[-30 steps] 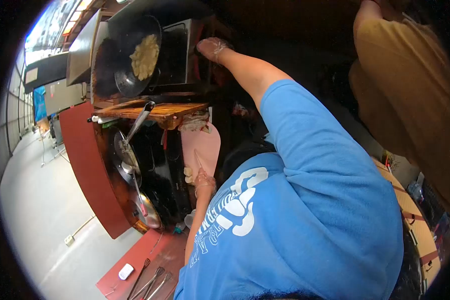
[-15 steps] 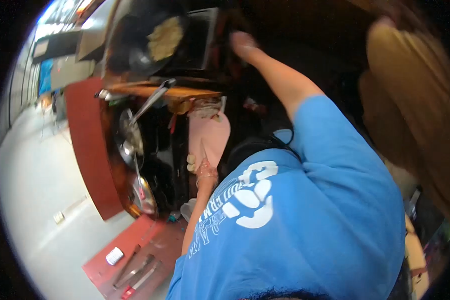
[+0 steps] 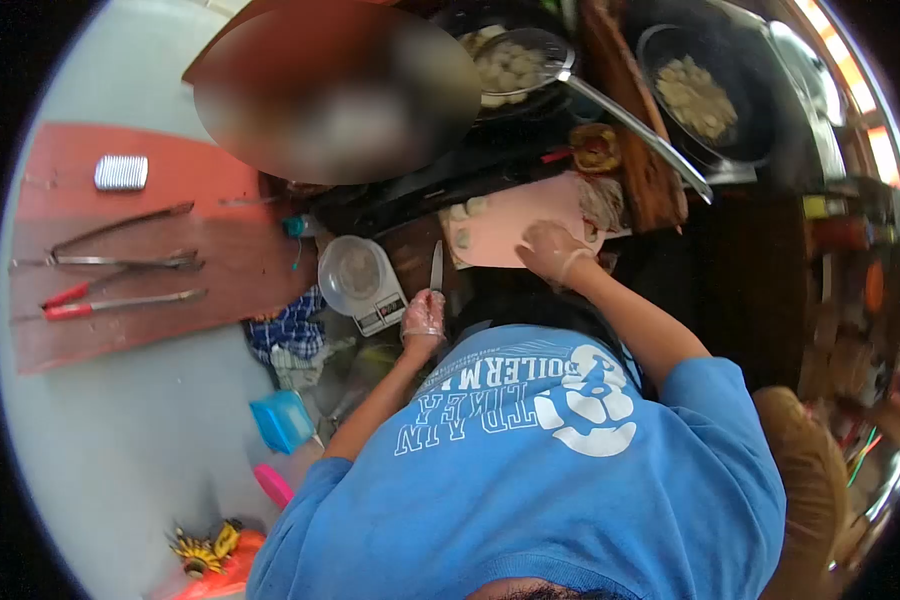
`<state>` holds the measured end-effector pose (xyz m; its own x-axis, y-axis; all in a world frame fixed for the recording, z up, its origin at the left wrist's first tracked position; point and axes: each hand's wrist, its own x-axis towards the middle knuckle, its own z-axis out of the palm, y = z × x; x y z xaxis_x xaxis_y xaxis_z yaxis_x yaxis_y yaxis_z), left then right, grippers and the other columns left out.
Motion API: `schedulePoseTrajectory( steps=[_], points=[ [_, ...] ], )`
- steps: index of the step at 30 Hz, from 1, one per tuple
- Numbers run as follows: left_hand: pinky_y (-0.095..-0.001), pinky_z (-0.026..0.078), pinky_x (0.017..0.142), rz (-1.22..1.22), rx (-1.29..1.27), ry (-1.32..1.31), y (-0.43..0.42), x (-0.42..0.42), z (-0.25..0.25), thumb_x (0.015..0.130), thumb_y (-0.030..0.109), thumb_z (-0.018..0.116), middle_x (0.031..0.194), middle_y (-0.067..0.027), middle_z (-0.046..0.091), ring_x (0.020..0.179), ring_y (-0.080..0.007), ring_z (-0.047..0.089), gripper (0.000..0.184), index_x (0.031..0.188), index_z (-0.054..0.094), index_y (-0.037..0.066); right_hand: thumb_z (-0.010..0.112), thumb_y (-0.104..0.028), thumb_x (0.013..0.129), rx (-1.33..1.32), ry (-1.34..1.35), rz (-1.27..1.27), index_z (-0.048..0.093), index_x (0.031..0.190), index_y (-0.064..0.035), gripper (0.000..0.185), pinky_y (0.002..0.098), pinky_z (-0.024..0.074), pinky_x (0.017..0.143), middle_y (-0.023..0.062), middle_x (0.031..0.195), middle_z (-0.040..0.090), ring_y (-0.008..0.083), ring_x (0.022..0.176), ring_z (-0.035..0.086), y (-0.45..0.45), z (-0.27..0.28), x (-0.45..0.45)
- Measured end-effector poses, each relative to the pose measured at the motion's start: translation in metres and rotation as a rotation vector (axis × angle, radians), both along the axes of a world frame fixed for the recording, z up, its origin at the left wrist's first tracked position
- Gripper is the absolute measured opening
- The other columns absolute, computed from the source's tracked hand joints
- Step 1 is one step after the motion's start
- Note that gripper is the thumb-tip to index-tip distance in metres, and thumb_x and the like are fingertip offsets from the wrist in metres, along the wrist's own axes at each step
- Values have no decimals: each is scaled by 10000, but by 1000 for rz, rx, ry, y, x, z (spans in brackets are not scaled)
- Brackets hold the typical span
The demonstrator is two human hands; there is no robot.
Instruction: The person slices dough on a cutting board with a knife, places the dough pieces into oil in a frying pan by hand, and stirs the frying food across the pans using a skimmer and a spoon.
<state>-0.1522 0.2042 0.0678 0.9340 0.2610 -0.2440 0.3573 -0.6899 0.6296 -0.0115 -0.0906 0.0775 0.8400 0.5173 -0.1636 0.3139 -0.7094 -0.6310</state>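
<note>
One knife [image 3: 437, 268] in left hand [image 3: 424, 314] — long axis fore-and-aft, tip forward

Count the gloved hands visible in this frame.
2: the left hand, holding a knife beside the scale; the right hand, at the pink board. Blurring could hide others.

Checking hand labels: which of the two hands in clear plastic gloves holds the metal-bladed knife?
The left hand, beside the white scale, holds the metal-bladed knife; the right hand, at the flat pink cutting board, shows none.
</note>
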Motion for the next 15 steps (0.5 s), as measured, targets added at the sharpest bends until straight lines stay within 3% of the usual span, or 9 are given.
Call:
schedulePoseTrajectory(
  steps=[3, 6, 8, 10, 12, 15],
  points=[
    [-431, 502, 683, 42, -44, -13, 3, -4, 15, 926, 265, 570, 801, -194, 655, 754, -361, 657, 272, 1033, 629, 22, 550, -392, 878, -14, -40, -76, 645, 994, 31, 449, 462, 488, 909, 261, 1037, 646, 402, 1005, 625, 71, -16, 42],
    [-418, 499, 671, 77, 16, 13, 10, -2, 15, 926, 247, 570, 786, -187, 646, 740, -353, 652, 249, 1024, 622, 24, 572, -401, 885, -229, 84, -195, 655, 1005, 18, 444, 434, 491, 938, 254, 1099, 650, 376, 1054, 627, 109, -53, 69],
    [-419, 499, 670, 139, -53, 30, 15, -3, 13, 927, 245, 570, 788, -191, 644, 737, -356, 649, 246, 1019, 619, 23, 660, -529, 773, -169, 120, -362, 632, 1047, 15, 610, 426, 531, 879, 227, 1075, 662, 360, 1023, 645, 121, -58, 73],
    [-419, 499, 670, 197, -121, 47, 18, -6, 11, 927, 243, 570, 789, -196, 642, 734, -359, 646, 243, 1014, 615, 21, 691, -534, 741, -167, 159, -350, 639, 1028, 19, 625, 423, 521, 893, 243, 1085, 656, 362, 1030, 642, 124, -49, 75],
    [-417, 500, 671, 156, -21, -47, 19, -6, 13, 925, 235, 570, 796, -200, 641, 732, -366, 641, 239, 1008, 615, 16, 722, -538, 709, -167, 194, -344, 647, 1009, 22, 640, 420, 510, 907, 259, 1095, 650, 365, 1038, 638, 123, -48, 73],
    [-419, 498, 670, 158, -42, -74, 15, -4, 13, 919, 221, 566, 796, -201, 639, 731, -371, 637, 233, 1005, 617, 11, 789, -468, 666, -69, 214, -492, 629, 1077, -3, 641, 416, 518, 912, 222, 1100, 660, 361, 1046, 636, 117, -68, 67]
  ],
)
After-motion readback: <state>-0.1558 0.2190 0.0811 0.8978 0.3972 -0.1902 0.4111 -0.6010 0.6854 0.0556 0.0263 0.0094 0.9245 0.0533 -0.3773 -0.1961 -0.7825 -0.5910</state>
